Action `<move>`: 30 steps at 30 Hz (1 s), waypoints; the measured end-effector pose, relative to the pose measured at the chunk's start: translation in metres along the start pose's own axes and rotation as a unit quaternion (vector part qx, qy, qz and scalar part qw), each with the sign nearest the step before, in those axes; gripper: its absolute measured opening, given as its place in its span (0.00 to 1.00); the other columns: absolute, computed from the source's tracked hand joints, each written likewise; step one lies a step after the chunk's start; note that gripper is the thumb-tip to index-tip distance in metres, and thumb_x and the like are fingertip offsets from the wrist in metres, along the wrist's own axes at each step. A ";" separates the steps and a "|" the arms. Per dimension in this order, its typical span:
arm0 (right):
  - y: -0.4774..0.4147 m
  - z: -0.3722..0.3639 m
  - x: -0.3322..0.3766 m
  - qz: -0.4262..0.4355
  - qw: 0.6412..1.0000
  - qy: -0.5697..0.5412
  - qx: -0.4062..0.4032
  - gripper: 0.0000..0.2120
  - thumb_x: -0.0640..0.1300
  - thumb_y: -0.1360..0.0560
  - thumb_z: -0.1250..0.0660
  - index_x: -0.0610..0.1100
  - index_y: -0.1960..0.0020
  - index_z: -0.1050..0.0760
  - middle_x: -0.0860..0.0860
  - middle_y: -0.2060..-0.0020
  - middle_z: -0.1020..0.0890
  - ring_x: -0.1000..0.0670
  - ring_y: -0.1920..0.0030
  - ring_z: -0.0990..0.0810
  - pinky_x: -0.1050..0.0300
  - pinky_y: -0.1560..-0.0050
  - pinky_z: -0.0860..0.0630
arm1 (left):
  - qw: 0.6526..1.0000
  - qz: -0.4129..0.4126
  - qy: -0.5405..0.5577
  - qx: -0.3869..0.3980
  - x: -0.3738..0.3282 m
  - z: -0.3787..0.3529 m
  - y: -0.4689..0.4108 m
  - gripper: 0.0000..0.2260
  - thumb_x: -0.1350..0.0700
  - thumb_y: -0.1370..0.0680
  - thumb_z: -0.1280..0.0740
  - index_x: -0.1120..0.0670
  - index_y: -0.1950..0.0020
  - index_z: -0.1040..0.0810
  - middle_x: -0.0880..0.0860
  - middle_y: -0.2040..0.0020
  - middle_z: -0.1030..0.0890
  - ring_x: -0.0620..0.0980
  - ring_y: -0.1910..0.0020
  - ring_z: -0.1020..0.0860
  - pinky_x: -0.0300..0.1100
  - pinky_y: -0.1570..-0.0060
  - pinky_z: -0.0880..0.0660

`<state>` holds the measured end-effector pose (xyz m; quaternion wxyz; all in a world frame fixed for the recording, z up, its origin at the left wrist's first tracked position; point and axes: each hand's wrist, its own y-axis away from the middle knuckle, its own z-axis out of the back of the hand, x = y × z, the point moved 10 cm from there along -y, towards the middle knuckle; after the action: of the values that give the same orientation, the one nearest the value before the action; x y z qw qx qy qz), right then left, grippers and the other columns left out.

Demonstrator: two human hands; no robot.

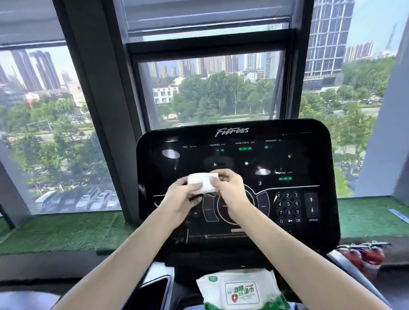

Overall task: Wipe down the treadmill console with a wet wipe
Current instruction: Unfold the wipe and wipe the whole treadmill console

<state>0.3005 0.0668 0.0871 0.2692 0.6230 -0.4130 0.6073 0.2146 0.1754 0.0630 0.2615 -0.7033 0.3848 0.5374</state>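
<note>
White wipe (203, 182), folded small, pinched at either end by the curled fingers of left hand (182, 198) and right hand (231, 189), held before the middle of the console (317, 153), likely for unfolding before wiping; pack (239, 293) lies below the console, within reach.

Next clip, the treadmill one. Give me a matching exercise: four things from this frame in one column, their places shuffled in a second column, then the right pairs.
Things:
1. wet wipe
2. wipe pack
3. number keypad
4. Fitness logo

Places:
A. top edge of the console
B. pinched between the left hand and the right hand
C. lower right of the console, beside the speed arrows
D. below the console, at the bottom of the view

Pairs: 1-B, 2-D, 3-C, 4-A
</note>
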 end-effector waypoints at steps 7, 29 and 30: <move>0.000 -0.019 -0.007 0.006 0.997 0.063 0.051 0.08 0.36 0.28 0.36 0.46 0.51 0.26 0.45 0.55 0.18 0.49 0.57 0.21 0.50 0.51 0.22 | 0.992 -0.064 0.039 -0.103 -0.019 0.006 -0.002 0.03 0.65 0.26 0.33 0.58 0.55 0.23 0.55 0.59 0.19 0.51 0.60 0.20 0.44 0.58 0.25; 0.002 -0.072 0.003 0.375 0.586 0.712 0.091 0.32 0.41 0.26 0.41 0.34 0.26 0.48 0.38 0.25 0.48 0.43 0.25 0.50 0.47 0.28 0.61 | 0.702 -0.391 -0.537 -0.256 -0.098 0.038 -0.015 0.11 0.66 0.24 0.36 0.57 0.43 0.22 0.54 0.55 0.25 0.53 0.55 0.26 0.50 0.57 0.23; 0.002 -0.072 0.001 0.372 0.584 0.717 0.083 0.32 0.42 0.27 0.39 0.34 0.27 0.45 0.38 0.26 0.46 0.43 0.25 0.48 0.47 0.27 0.58 | 0.709 -0.392 -0.549 -0.204 -0.089 0.025 -0.018 0.11 0.64 0.22 0.37 0.56 0.43 0.22 0.53 0.53 0.24 0.52 0.54 0.26 0.48 0.54 0.24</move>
<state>0.2601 0.1260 0.0967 0.1754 -0.2027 -0.2293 0.9357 0.2046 0.2284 0.1404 0.4637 -0.4083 -0.2563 0.7434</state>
